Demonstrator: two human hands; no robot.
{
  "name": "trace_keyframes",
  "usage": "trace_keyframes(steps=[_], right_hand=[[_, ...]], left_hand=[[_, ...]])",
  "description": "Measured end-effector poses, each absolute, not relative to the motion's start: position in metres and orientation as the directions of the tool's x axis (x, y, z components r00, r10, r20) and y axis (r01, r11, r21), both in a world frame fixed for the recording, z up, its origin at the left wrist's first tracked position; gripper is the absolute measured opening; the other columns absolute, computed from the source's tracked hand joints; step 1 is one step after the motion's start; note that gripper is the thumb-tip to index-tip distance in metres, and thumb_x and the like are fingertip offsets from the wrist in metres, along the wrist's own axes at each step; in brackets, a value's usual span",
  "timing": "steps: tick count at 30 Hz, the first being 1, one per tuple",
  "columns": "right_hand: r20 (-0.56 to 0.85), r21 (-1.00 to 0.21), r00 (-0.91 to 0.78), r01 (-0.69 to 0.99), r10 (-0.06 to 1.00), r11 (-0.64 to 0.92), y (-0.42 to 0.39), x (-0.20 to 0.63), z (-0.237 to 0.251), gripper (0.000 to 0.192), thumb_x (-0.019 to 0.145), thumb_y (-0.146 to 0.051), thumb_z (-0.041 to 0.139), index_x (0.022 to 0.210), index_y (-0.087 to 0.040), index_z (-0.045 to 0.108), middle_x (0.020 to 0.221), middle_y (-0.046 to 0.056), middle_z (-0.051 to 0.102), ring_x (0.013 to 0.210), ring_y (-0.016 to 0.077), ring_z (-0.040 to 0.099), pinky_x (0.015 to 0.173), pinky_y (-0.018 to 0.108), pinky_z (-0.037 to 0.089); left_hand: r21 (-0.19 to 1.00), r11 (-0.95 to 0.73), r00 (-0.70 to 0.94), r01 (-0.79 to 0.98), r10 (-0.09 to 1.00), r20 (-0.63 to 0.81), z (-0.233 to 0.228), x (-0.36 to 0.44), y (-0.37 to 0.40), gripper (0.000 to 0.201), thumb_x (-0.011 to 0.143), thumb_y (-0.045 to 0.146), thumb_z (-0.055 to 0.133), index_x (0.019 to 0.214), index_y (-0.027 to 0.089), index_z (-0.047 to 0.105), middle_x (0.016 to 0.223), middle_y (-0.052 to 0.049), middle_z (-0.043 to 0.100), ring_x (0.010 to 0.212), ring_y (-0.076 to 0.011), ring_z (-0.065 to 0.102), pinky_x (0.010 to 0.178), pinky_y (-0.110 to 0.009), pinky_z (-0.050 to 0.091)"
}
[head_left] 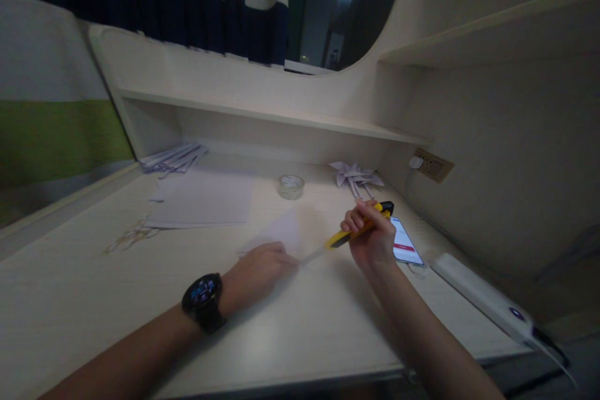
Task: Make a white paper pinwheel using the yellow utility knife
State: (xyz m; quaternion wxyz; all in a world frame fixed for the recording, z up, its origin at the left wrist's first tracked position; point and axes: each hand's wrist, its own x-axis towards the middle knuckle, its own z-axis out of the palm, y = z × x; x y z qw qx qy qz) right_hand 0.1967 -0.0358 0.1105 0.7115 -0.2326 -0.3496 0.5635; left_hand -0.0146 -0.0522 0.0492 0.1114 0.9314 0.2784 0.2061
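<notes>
One knife (339, 239) clamped in right hand (375, 239), tilted, thin blade (313, 255) slanting down toward left hand (257, 269), apparently for control | left hand set apart from right, laid over paper (284, 229) on desk (290, 350), likely to stop slipping; pinching or not, cannot tell | tape (291, 188) and sheets (206, 200) placed farther back, seemingly leaving working room

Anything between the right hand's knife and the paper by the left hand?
Only the left hand, which partly covers the paper. Its fingertips are by the tip of the blade; contact is unclear. Nothing else visibly stands between.
</notes>
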Motion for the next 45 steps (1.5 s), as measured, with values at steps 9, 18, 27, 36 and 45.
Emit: trace_keyframes(steps=[9, 18, 27, 36, 45], right_hand=[[0.374, -0.769, -0.051, -0.575, 0.926, 0.279, -0.042, 0.205, 0.105, 0.027, 0.068, -0.034, 0.071, 0.058, -0.02, 0.05, 0.051, -0.003, 0.05, 0.05, 0.0116, 0.048, 0.052, 0.026, 0.043], [0.382, -0.794, -0.07, -0.534, 0.921, 0.289, -0.049, 0.197, 0.106, 0.029, 0.071, -0.036, 0.071, 0.059, -0.021, 0.048, 0.044, -0.006, 0.05, 0.043, 0.0121, 0.048, 0.053, 0.03, 0.047], [0.377, -0.782, -0.07, -0.559, 0.924, 0.276, -0.051, 0.197, 0.104, 0.035, 0.075, -0.027, 0.067, 0.052, -0.02, 0.042, 0.037, -0.008, 0.035, 0.036, 0.0079, 0.035, 0.043, 0.024, 0.036], [0.346, -0.784, -0.089, -0.574, 0.934, 0.236, -0.049, 0.202, 0.102, 0.036, 0.072, -0.026, 0.066, 0.049, -0.02, 0.039, 0.035, -0.008, 0.033, 0.034, 0.0076, 0.032, 0.041, 0.024, 0.033], [0.351, -0.772, -0.095, -0.592, 0.932, 0.23, -0.049, 0.203, 0.102, 0.035, 0.074, -0.024, 0.064, 0.048, -0.02, 0.04, 0.035, -0.008, 0.034, 0.035, 0.0081, 0.032, 0.042, 0.024, 0.033]], left_hand=[[0.304, -0.85, 0.8, 0.43, 0.515, 0.308, 0.054, -0.015, -0.053, 0.025, 0.094, 0.023, 0.04, 0.089, 0.018, 0.064, 0.087, -0.006, 0.066, 0.082, -0.0179, 0.054, 0.077, -0.031, 0.042], [0.318, -0.841, 0.793, 0.439, 0.528, 0.303, 0.052, -0.015, -0.048, 0.024, 0.093, 0.022, 0.039, 0.088, 0.019, 0.063, 0.085, -0.004, 0.066, 0.08, -0.0162, 0.057, 0.079, -0.031, 0.042], [0.206, -0.703, 0.686, 0.68, 0.71, 0.158, 0.055, -0.009, -0.032, 0.02, 0.085, 0.02, 0.043, 0.088, 0.014, 0.061, 0.081, -0.009, 0.066, 0.074, -0.0184, 0.06, 0.064, -0.027, 0.042], [0.394, -0.499, 0.636, 0.772, 0.609, -0.474, 0.092, 0.018, 0.003, 0.021, 0.074, 0.028, 0.051, 0.072, 0.012, 0.065, 0.057, -0.005, 0.062, 0.047, -0.014, 0.054, 0.048, -0.024, 0.042], [0.425, -0.463, 0.628, 0.778, 0.564, -0.536, 0.083, 0.022, 0.021, 0.014, 0.065, 0.027, 0.056, 0.063, 0.014, 0.062, 0.052, -0.002, 0.056, 0.047, -0.0143, 0.051, 0.048, -0.026, 0.046]])
